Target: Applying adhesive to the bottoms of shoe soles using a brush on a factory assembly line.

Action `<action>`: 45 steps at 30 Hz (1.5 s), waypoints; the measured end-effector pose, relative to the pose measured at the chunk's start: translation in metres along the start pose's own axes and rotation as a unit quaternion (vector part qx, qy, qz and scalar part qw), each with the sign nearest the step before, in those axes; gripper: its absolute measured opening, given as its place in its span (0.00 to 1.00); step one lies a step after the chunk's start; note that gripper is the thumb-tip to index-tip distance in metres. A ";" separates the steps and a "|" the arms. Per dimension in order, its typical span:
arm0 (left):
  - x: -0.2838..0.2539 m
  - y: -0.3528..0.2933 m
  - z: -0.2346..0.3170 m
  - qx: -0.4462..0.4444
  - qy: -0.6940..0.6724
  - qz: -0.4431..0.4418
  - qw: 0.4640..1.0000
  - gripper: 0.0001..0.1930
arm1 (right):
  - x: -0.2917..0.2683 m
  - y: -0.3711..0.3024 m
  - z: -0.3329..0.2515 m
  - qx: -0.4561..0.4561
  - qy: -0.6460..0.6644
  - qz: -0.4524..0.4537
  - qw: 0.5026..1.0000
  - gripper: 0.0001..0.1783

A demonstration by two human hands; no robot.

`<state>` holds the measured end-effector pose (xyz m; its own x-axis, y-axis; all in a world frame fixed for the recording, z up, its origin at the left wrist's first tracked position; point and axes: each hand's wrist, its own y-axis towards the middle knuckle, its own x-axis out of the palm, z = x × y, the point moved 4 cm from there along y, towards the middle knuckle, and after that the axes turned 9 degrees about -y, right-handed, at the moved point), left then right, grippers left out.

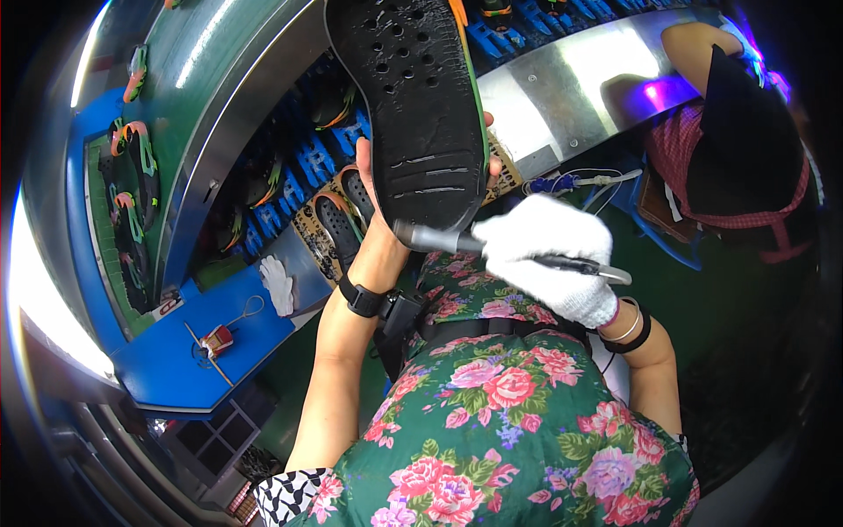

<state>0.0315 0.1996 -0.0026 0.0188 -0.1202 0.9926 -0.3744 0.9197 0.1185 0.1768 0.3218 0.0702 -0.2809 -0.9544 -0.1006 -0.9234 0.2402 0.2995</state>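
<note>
My bare left hand grips a black shoe sole from below, its fingertips showing along the sole's right edge. Round holes dot the upper part of this sole, and a few raised ridges cross it lower down. Orange and green colour shows along its right rim. In a white knitted glove, my right hand is closed round a brush with a silver collar and a dark handle. The brush's dark tip touches or nearly touches the sole's lower end; I cannot tell which.
Perforated black soles lie on cardboard to the left. A curved metal-edged line carries blue racks. On a blue table rests a white glove. A co-worker in a red checked garment sits at right.
</note>
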 end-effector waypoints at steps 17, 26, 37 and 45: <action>-0.003 0.000 0.003 -0.030 0.023 0.107 0.994 0.52 | -0.005 -0.009 -0.001 -0.174 -0.225 -0.100 0.954 0.19; 0.016 0.003 0.004 -0.028 -0.080 0.160 0.984 0.42 | -0.021 0.003 -0.015 -0.166 -0.196 -0.083 0.963 0.18; 0.017 0.013 0.011 -0.121 0.004 0.167 0.979 0.35 | -0.025 0.007 -0.016 -0.191 -0.232 -0.157 0.941 0.19; 0.016 0.004 0.016 -0.108 0.132 0.364 0.916 0.20 | -0.022 0.006 -0.018 -0.211 -0.216 -0.199 0.932 0.17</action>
<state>0.0150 0.1956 0.0132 0.0707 0.6218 0.7799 -0.1845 0.7766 -0.6024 0.1817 0.3407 0.0909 -0.1009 -0.7705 -0.6294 -0.8168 -0.2970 0.4946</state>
